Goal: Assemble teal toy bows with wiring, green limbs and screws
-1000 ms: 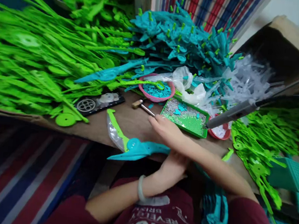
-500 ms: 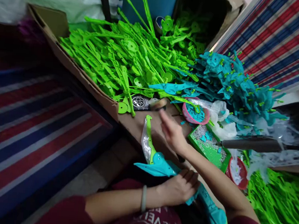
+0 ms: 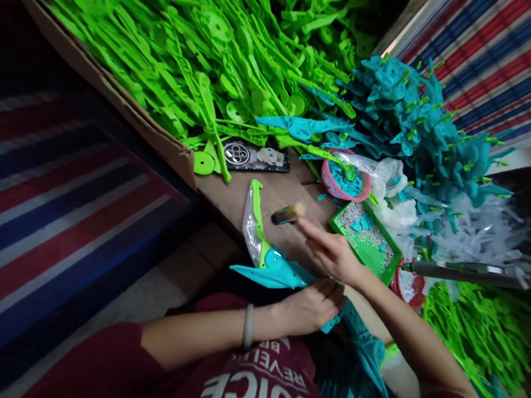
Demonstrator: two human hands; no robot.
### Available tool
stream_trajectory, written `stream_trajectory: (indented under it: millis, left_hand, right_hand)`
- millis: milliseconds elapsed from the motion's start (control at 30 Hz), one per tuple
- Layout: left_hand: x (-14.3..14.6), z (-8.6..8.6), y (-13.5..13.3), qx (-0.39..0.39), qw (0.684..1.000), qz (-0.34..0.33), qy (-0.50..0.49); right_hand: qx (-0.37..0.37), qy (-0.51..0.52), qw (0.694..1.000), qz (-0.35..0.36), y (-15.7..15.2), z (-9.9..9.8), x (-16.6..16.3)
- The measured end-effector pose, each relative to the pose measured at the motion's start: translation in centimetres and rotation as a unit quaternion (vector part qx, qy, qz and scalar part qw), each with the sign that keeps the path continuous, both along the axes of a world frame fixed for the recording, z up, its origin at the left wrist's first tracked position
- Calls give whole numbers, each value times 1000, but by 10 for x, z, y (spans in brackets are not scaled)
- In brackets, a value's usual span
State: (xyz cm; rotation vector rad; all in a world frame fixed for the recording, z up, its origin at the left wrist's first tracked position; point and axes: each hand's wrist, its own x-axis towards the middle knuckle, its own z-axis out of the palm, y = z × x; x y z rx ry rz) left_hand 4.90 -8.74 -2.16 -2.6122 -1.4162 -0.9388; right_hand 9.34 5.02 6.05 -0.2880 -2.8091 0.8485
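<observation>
Two hands at the board's edge: left hand (image 3: pixel 314 303) grips teal toy (image 3: pixel 277 273), right hand (image 3: pixel 332 252) swings hammer (image 3: pixel 288 214).

Home assembly workshop: heaped plastic parts (image 3: pixel 204 51)

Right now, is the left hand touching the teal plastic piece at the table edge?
Touching. The head view shows the left hand with fingers curled around the teal plastic piece; no gap shows between them. The right hand holds a small hammer above it.
</observation>
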Motion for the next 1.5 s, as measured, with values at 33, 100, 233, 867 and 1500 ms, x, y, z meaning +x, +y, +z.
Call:
stream_trajectory:
  millis: [33,100,233,867,1500]
  left_hand:
    - [0,0,0,-11,1000,-4,2]
    - [1,1,0,-28,1000,-3,10]
    - [-2,3,-3,-61,998,8,25]
    - [-11,-7,15,54,995,-78,24]
    - [-13,1,20,78,992,-82,54]
  right_hand:
    - [6,35,999,1,0,1,7]
    - [35,23,998,35,-2,1,18]
    - [75,-142,982,98,-11,13,25]
    - [-65,1,749,-659,-211,-11,265]
    - [158,-224,619,-736,-127,-31,343]
